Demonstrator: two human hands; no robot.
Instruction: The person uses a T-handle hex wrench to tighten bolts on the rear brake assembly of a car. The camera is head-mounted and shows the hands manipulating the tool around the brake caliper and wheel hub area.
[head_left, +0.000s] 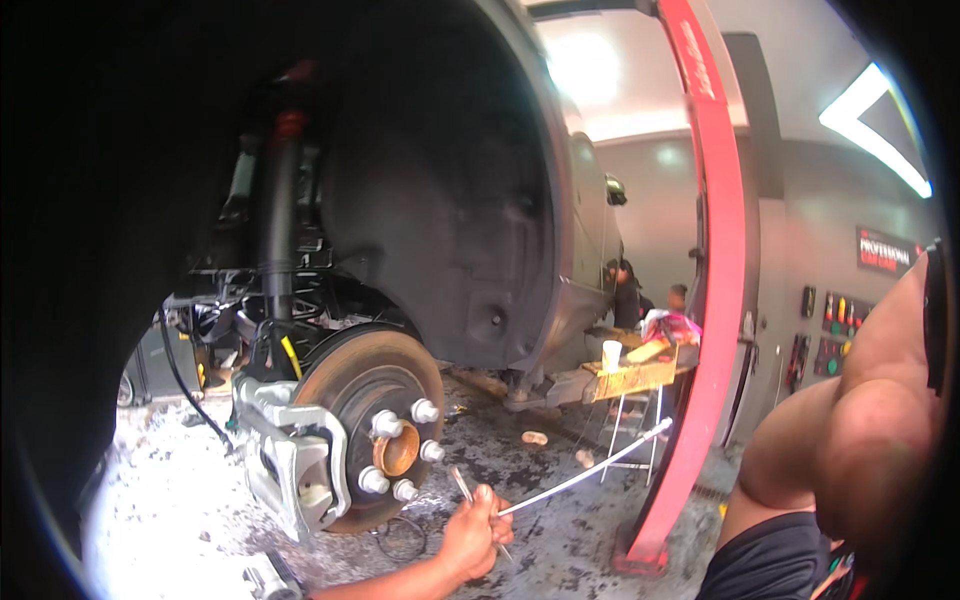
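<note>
My left hand [472,532] reaches in from the lower edge, fingers closed. It grips a thin metal tool [461,484] that sticks out above and below the fist. A long, thin white rod [590,472] also runs from this hand, up and to the right, with a thicker tip. Just left of and above the hand is a rusty brake disc [345,385] on a wheel hub [398,450] with several silver wheel nuts [387,424]. A grey brake caliper [290,455] sits over the disc's left side. My right hand does not show.
A shock absorber [283,220] rises inside the dark wheel arch [450,230]. A red lift post [715,280] stands to the right. A stand [635,378] holds a white cup [611,355]. Bare limbs [860,430] fill the right side; whose, I cannot tell. People [626,298] are farther back.
</note>
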